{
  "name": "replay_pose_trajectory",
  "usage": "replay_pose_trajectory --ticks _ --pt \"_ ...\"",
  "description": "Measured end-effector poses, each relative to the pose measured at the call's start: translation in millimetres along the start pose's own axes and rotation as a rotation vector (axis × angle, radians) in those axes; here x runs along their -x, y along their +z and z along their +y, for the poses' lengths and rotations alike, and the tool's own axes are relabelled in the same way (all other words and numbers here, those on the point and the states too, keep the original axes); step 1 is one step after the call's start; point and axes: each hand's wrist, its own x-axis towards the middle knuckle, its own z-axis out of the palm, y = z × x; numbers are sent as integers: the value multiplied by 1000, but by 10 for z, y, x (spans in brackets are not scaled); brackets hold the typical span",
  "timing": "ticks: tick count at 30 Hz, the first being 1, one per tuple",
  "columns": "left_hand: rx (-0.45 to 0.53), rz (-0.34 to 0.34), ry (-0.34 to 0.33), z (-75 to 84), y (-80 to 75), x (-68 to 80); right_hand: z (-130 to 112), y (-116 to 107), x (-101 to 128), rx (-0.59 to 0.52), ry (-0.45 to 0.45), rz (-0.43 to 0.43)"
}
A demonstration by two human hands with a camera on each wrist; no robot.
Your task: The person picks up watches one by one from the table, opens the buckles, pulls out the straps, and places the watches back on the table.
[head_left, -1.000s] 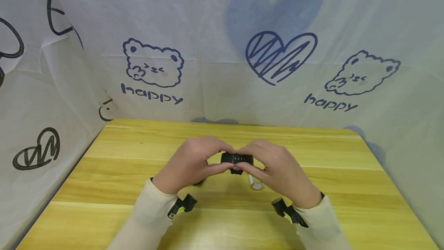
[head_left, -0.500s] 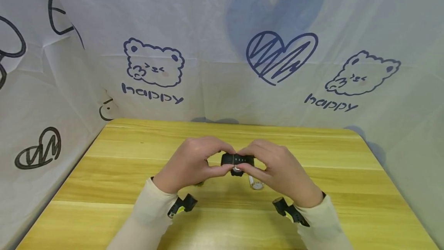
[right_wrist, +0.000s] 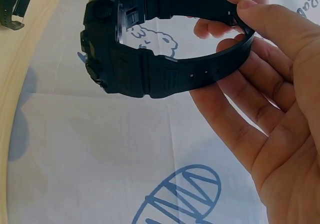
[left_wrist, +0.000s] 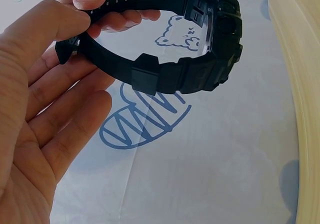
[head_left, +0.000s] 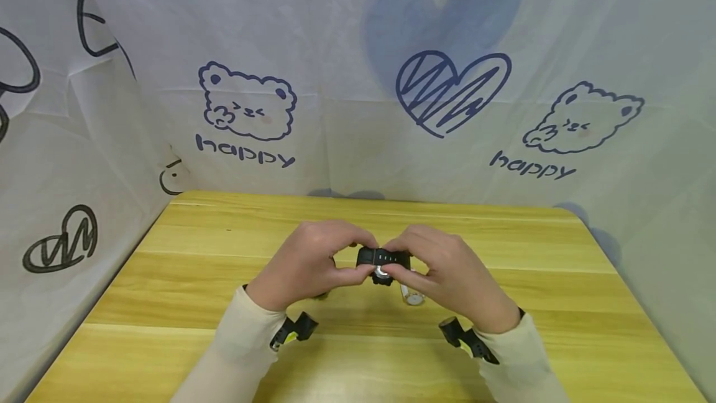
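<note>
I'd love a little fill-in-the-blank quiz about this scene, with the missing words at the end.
1. The chunky watch held by the left hand and right hand is coloured ____.
2. The pale watch lies nearest the ____ hand.
3. In the head view, beneath each bear drawing is the word ____.

Missing words: black; right; happy.

white watch (head_left: 414, 298) on wooden table (head_left: 358, 353)

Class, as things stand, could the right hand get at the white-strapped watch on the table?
Probably not straight away: the right hand is holding the black watch. If freed, likely yes: the white-strapped watch looks close by, and no barrier shows between them.
</note>
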Motion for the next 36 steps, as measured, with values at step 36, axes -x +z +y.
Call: replay_pose_trajectory --ticks 36 --pt "-16 15 -1 -3 -19 -11 34 -23 0 -24 52 -47"
